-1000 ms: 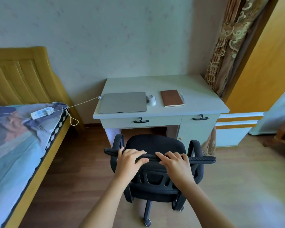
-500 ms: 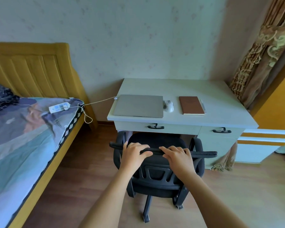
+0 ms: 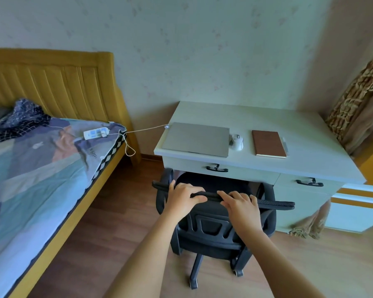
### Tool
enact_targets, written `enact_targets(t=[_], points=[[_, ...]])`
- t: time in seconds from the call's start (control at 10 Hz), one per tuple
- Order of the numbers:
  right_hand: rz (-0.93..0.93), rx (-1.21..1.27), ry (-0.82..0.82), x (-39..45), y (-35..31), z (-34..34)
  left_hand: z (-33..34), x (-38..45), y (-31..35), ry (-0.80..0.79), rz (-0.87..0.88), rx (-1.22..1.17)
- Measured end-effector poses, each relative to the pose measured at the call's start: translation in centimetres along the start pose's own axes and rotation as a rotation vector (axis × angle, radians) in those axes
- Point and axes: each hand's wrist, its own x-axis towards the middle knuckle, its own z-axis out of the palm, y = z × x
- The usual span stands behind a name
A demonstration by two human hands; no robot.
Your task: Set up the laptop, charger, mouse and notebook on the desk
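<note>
On the bed at left a power strip [image 3: 96, 132], its charger cable [image 3: 145, 130] running right to the closed laptop [image 3: 196, 139] lying long side along the desk [image 3: 246, 114] front, mouse [image 3: 237, 142] beside it, notebook [image 3: 268, 143] lengthwise front to back, left hand [image 3: 184, 197] and right hand [image 3: 241, 204] clamped on the chair [image 3: 274, 204] back

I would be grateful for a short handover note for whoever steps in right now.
Left hand and right hand: both grip the top of the chair backrest, in front of the desk.
On the desk: laptop, lid closed, charger cable at its left corner, running to the power strip on the bed; mouse beside it; notebook, closed, further right.
Done: all items placed.
Left: probably just the chair.
</note>
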Motion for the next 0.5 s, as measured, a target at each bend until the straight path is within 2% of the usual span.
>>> enact_targets(t=[0.3,0.4,0.5], points=[[0.109,0.006,-0.109,-0.4,-1.9,-1.6,-0.1,-0.8,0.4,-0.05,-0.007,0.084],[0.186,0.066,-0.099,-0.3,-3.3,-2.8,-1.4,-0.6,0.2,-0.07,0.009,0.014],[0.228,0.136,-0.018,-0.2,-4.8,-4.7,-3.4,-0.5,0.2,-0.04,0.036,-0.091]])
